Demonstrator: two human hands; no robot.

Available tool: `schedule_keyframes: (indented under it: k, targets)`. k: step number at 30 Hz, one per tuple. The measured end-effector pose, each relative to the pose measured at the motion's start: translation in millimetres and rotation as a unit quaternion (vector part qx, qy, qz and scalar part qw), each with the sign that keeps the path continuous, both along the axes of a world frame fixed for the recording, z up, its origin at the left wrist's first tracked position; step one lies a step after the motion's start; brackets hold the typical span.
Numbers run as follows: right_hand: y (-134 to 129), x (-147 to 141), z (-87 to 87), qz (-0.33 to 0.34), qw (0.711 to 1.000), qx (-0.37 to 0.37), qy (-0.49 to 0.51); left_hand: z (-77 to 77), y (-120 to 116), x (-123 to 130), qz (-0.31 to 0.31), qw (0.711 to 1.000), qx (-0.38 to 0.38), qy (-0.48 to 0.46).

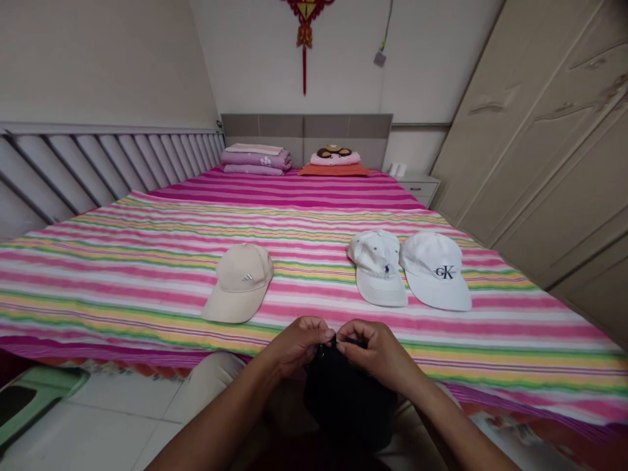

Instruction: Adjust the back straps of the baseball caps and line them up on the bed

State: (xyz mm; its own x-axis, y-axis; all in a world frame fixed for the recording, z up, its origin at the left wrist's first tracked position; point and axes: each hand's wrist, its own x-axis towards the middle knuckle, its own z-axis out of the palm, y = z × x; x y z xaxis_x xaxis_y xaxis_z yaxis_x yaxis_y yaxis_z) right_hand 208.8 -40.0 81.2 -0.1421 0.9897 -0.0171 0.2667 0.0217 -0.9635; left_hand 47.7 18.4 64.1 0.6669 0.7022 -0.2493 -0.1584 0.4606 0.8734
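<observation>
Over my lap I hold a black cap [346, 399], much of it lost in shadow. My left hand [300, 341] pinches the cap's strap edge between thumb and fingers. Opposite it, my right hand [373, 350] grips the same edge, fingertips almost touching those of the left. A small shiny spot shows on the black fabric near the left thumb. On the bed ahead, a beige cap [243, 275] lies to the left. To the right, a white cap with a small dark logo [377, 261] sits beside a white cap with CK lettering [434, 265], their sides touching.
A striped sheet [304, 288] covers the bed. Folded purple bedding [255, 160] and a pink-and-orange stack [336, 163] lie by the headboard [307, 124]. A railing [122, 160] runs along the left, a wardrobe [534, 131] stands right, and a green stool [49, 389] is lower left.
</observation>
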Motion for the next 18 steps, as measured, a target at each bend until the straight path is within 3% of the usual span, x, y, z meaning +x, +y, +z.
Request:
schedule_keyframes:
  k: [7, 13, 18]
  targets:
    - [6.6, 0.9, -6.5, 0.009, 0.999, -0.026, 0.042, 1.7, 0.8, 1.0, -0.011, 1.0, 0.018, 0.005]
    - [11.0, 3.4, 2.5, 0.066, 0.992, -0.083, 0.073, 1.9, 3.9, -2.7, -0.111, 0.991, -0.025, 0.066]
    - [13.6, 15.7, 1.8, 0.101, 0.969, -0.15, 0.165, 1.8, 5.5, -6.3, -0.099, 0.994, -0.028, 0.031]
